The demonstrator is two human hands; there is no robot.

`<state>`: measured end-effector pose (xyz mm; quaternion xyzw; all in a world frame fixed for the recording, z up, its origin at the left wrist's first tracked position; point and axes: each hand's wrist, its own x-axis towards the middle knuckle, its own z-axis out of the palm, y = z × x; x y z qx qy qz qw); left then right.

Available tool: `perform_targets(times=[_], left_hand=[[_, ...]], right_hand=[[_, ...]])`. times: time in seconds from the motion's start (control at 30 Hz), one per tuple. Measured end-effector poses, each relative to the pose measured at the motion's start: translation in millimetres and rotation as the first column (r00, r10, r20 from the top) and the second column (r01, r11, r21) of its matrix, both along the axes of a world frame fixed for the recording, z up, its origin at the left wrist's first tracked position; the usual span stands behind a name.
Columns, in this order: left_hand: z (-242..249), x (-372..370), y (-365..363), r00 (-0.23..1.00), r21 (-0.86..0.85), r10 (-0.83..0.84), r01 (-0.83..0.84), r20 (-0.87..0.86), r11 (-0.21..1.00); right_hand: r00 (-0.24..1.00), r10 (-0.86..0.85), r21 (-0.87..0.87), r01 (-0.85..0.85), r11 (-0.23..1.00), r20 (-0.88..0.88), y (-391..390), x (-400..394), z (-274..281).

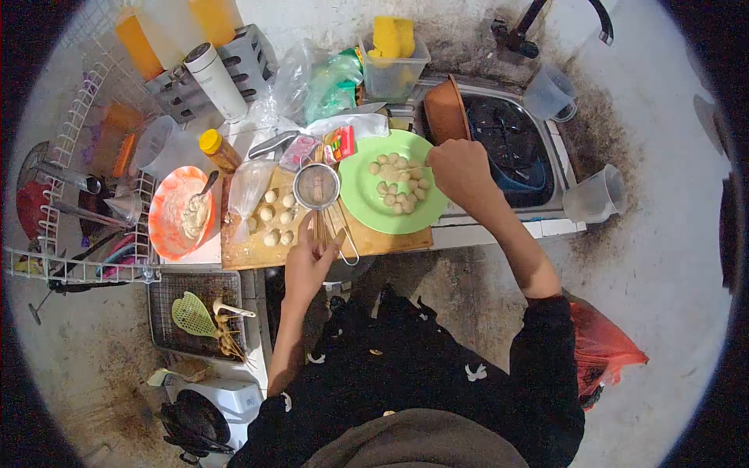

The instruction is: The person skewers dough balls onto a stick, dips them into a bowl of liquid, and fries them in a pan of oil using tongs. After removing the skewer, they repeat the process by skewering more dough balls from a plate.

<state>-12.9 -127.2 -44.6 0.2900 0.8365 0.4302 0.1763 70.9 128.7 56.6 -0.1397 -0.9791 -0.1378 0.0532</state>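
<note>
My right hand [466,173] is closed round a thin bamboo skewer [420,167] over the right rim of a light green plate [363,199]. That stick points left toward the pale dough balls [399,203] grouped on the plate; some seem threaded in rows. At the board's front edge, my left hand [307,267] has its fingers on the lower ends of a bundle of bamboo skewers [321,225]. A small metal strainer [317,186] lies across that bundle, its wire handle toward me. More round dough balls [271,214] sit left of the hand on the wooden board [242,253].
Left of the board stands an orange-white bowl [168,234] of dough with a spoon. Behind are a yellow-capped jar [220,150], a white flask [216,82] and plastic bags [292,82]. A sink [507,140] with a brown tub [446,113] lies right of the plate.
</note>
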Motion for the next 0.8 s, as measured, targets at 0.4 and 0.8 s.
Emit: perform_targets(times=[0.4, 0.8], left_hand=[[-9, 8, 6, 0.999, 0.289, 0.038, -0.040, 0.011, 0.956], [-15, 22, 22, 0.975, 0.246, -0.040, 0.094, -0.217, 0.965]], right_hand=[[0.990, -0.137, -0.404, 0.113, 0.908, -0.031, 26, 32, -39], [0.888, -0.445, -0.802, 0.179, 0.569, -0.117, -20, 150, -35]])
